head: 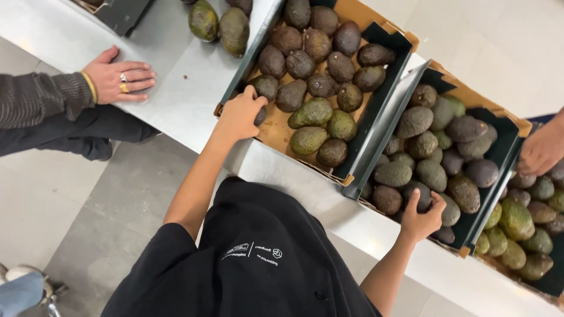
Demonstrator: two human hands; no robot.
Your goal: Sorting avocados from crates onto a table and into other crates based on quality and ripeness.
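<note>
Sorting avocados from two cardboard trays on a steel counter.

Left tray (267, 134) at 12 o'clock: left hand (239, 115) curled around a dark avocado (260, 115) at its near-left corner. Right hand (421, 219) at 2 o'clock, fingers wrapped over another avocado (418, 196) in right tray (467, 240).

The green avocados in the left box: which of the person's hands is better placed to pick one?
Probably the left hand: it rests inside that box, closed on a dark avocado beside the green avocados. The right hand grips a dark avocado in the next box.
</note>
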